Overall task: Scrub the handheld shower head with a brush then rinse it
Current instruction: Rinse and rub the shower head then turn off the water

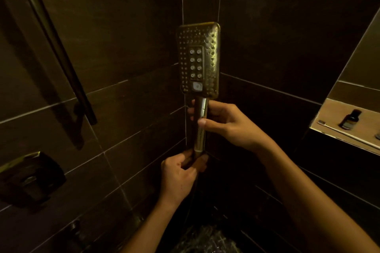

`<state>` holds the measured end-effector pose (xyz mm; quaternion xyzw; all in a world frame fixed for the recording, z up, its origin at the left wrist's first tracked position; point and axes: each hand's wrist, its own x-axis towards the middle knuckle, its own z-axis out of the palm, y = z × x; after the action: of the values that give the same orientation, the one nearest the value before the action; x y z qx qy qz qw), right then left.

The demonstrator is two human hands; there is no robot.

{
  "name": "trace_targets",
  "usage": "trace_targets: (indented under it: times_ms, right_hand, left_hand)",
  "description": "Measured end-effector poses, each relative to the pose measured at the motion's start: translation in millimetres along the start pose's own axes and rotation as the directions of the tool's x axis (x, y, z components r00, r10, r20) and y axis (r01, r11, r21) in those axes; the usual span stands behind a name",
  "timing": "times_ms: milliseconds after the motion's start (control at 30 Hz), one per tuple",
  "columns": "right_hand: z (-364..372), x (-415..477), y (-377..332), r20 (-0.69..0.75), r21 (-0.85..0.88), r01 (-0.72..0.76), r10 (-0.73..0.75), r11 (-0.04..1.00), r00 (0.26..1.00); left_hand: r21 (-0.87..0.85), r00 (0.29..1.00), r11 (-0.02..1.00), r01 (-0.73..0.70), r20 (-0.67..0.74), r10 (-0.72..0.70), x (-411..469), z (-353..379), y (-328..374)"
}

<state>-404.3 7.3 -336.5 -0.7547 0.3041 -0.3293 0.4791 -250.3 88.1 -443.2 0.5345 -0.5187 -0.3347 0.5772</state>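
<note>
A rectangular, brass-coloured handheld shower head (198, 58) stands upright in the corner of a dark tiled shower, its nozzle face turned toward me. My right hand (226, 123) is closed around the upper part of its shiny handle. My left hand (181, 174) grips the bottom end of the handle, where the hose joins; the hose itself is mostly hidden in the dark. A white toothbrush (339, 130) lies on the recessed shelf at the right, apart from both hands.
A small dark bottle (349, 119) stands on the shelf (329, 115) next to the toothbrush. A dark slide rail (61, 51) runs down the left wall, with a mixer valve plate (30, 176) below it. Dark tiled walls close in on both sides.
</note>
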Motion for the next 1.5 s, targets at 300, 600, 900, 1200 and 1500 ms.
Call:
trace_targets:
  times_ms: [300, 600, 900, 1200, 1500]
  right_hand:
    - [2.4, 0.8, 3.8, -0.113, 0.018, -0.013, 0.015, 1.0, 0.993]
    - [-8.4, 2.3, 0.7, 0.118, 0.186, -0.09, 0.069, 0.978, 0.991]
    - [3.6, 7.1, 1.1, -0.049, -0.061, 0.042, -0.045, 0.997, 0.998]
    - [8.8, 7.8, 1.2, -0.017, -0.083, 0.026, -0.027, 0.996, 0.999]
    - [7.0, 11.1, -5.1, 0.053, -0.16, 0.005, 0.004, 0.987, 0.999]
  left_hand:
    - [0.025, 0.999, 0.999, -0.035, -0.006, 0.036, 3.6, -1.7, -5.8]
    - [-0.069, 0.999, 0.997, 0.014, 0.051, -0.01, 3.3, -3.3, -7.3]
    - [-0.003, 0.999, 0.999, -0.048, 0.008, 0.048, 5.5, -5.6, -13.6]
    - [-0.05, 1.0, 0.999, -0.014, -0.008, 0.014, 7.2, -9.5, -10.3]
    - [-0.098, 0.996, 0.992, 0.084, -0.002, -0.085, 6.1, -11.6, -8.5]
